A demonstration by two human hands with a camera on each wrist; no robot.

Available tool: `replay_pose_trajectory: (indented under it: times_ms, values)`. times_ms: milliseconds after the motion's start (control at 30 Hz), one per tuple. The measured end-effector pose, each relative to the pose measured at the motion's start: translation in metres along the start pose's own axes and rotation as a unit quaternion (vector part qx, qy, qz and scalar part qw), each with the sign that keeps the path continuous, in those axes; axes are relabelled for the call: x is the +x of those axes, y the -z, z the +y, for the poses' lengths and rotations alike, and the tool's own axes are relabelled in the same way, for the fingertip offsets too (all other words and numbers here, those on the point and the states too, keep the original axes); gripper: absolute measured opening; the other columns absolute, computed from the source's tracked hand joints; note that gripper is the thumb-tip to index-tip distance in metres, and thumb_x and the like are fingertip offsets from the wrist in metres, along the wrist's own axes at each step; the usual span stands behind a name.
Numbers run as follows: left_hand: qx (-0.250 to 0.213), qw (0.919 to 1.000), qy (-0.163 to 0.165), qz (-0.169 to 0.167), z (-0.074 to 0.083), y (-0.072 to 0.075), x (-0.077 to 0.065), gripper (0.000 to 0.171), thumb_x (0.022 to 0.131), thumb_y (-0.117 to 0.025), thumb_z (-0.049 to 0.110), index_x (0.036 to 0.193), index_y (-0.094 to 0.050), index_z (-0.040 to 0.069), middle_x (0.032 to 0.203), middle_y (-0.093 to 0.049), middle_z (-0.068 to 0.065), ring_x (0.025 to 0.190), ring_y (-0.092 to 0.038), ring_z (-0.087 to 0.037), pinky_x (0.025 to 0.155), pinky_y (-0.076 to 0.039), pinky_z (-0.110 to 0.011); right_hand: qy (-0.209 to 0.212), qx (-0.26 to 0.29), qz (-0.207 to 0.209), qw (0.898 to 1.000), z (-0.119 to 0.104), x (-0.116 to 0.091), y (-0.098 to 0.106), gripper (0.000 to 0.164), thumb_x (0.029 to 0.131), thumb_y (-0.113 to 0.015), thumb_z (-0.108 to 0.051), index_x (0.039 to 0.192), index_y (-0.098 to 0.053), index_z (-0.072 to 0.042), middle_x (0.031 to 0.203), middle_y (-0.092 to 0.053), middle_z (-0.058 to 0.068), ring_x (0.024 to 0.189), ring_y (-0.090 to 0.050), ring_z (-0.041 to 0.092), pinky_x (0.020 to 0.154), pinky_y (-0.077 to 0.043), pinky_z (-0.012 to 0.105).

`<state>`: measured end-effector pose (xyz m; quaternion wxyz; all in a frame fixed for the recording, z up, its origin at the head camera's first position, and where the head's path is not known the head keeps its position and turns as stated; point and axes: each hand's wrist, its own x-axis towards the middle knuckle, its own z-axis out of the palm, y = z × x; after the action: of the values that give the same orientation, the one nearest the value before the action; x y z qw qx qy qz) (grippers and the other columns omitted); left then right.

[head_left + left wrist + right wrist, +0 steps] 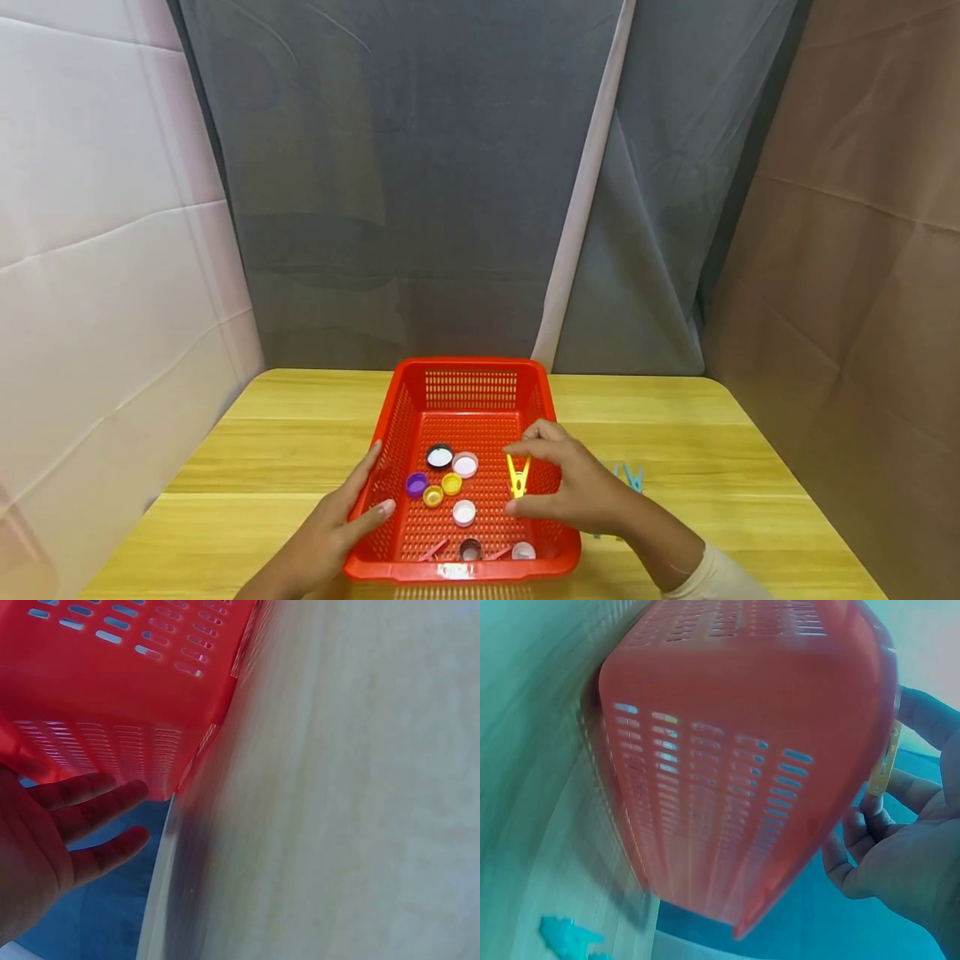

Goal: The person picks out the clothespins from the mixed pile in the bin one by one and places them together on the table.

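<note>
A red plastic basket (471, 364) stands on the wooden table, holding several bottle caps. These include a purple cap (416, 485), a yellow cap (452, 484) and a white cap (464, 512). My left hand (326, 529) holds the basket's left rim, thumb over the edge; in the left wrist view three of its fingers (109, 851) stretch out beside the outer wall. Over the basket's right side, my right hand (573, 479) pinches a yellow clothespin (518, 481) between thumb and fingers. From the right wrist, that clothespin (885, 761) shows just past the rim.
Blue clothespins (634, 478) lie on the table right of the basket, partly hidden by my right hand. Pink slender pieces (432, 550) sit near the basket's front wall. A grey curtain (450, 208) hangs behind the table (300, 417), with cloth walls at both sides.
</note>
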<state>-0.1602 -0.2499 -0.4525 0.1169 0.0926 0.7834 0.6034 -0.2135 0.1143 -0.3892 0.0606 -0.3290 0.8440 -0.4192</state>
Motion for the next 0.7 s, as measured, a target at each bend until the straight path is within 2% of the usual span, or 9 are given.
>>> replay_pose_trajectory:
  times_ms: [200,467,700]
  values:
    - [0.009,0.9999,0.007,0.007,0.001,0.0,0.0,0.088,0.112,-0.061,0.03,0.178,-0.003,0.024,0.166,-0.033,-0.043,0.105,-0.079,-0.033,0.081,-0.071,-0.044,-0.004,-0.01,0.029,1.0,0.007,-0.016,0.012,0.056,0.09,-0.091,-0.037,0.14,-0.074,-0.02,0.122,-0.054,-0.001,0.125,-0.048,0.023,0.105,-0.055,0.044]
    - [0.008,0.9999,0.005,0.004,-0.001,0.001,0.0,0.089,0.112,-0.062,0.031,0.178,-0.003,0.024,0.166,-0.033,-0.043,0.106,-0.08,-0.033,0.081,-0.071,-0.044,-0.018,-0.009,0.063,0.998,0.023,-0.04,0.025,0.054,0.095,-0.087,-0.032,0.144,-0.071,-0.016,0.128,-0.056,0.004,0.123,-0.051,0.027,0.099,-0.058,0.034]
    - [0.001,1.0,0.002,0.0,-0.002,0.001,0.0,0.088,0.112,-0.06,0.03,0.178,-0.001,0.024,0.166,-0.032,-0.044,0.106,-0.08,-0.034,0.081,-0.071,-0.044,-0.048,-0.041,0.113,0.992,0.038,-0.064,0.032,0.053,0.091,-0.091,-0.035,0.139,-0.071,-0.026,0.125,-0.06,-0.002,0.12,-0.054,0.018,0.098,-0.054,0.034]
